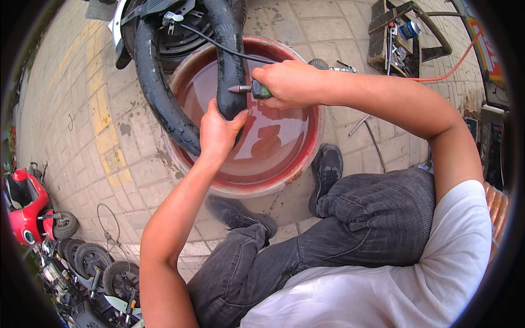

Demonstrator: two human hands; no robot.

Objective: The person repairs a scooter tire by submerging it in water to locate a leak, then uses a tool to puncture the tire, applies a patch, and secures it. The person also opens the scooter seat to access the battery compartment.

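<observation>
Paving: light rectangular blocks (126, 164) spread beneath you, with a worn yellow strip on your left.
Scooter: a red one (30, 205) stands far off to your left, well apart from the work, near some loose small wheels (93, 259).
Basin: a round red tub (251, 191) of water sits just ahead of your shoes (328, 169).
Inner tube: the looped black inner tube (231, 68), wet with drops, hangs over the basin, its near bend at your left hand and its far end in front of a dark wheel (186, 46).
Toolbox: an open carrier (377, 41) full of tools stands on the paving beyond the basin, to your right.
Left hand: your left hand (219, 131) grasps the near bend of the tube, thumb on its right side.
Right hand: your right hand (287, 85) is clenched around the hand tool; the fingers underneath are partly hidden.
Hand tool: the dark, green-marked tool (261, 89) points its grey cone left over the tube; you cannot tell here whether the tip touches rubber.
Hose: a thin black line (219, 46) crosses the tube from a pale metal fitting (173, 18) toward your right hand.
</observation>
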